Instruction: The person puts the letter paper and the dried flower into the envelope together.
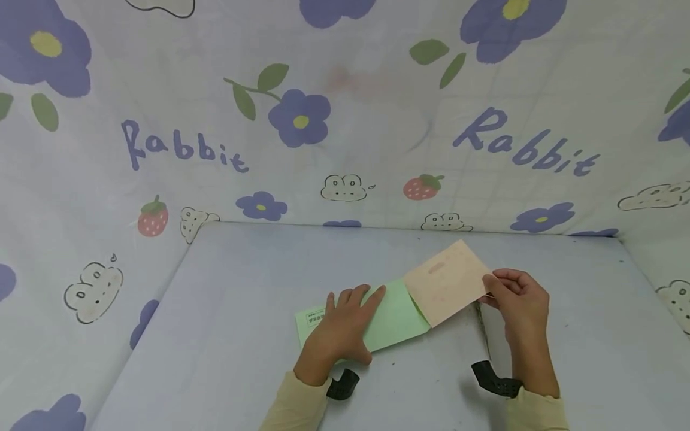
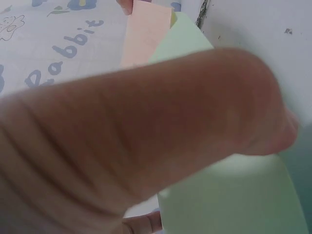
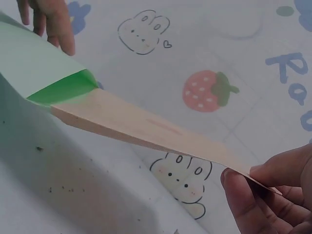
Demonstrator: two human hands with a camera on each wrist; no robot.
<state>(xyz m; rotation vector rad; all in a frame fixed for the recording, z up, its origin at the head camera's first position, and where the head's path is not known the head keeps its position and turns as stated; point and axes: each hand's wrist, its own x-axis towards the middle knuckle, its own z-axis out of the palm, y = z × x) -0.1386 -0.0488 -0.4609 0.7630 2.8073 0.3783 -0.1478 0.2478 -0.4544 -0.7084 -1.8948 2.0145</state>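
Observation:
A pale green paper sleeve (image 1: 399, 317), printed with a small label at its left end, lies slanted under my left hand (image 1: 345, 323). That hand spans the sleeve, fingers spread to its far edge and thumb at the near edge. In the left wrist view the thumb (image 2: 195, 102) covers much of the sleeve. A peach-coloured card or booklet (image 1: 444, 281) juts from the sleeve's gaping right end; the part inside is hidden. My right hand (image 1: 520, 299) pinches its outer corner between thumb and fingers, as the right wrist view shows. The peach piece (image 3: 141, 122) slopes between the two hands.
A whitish table (image 1: 226, 281) carries small dark specks. Behind it and at the sides hangs a cloth (image 1: 372, 137) printed with flowers, strawberries and rabbits. Black curved pieces (image 1: 344, 384) sit at both wrists. A dark crack or seam (image 1: 482, 329) runs near the right hand.

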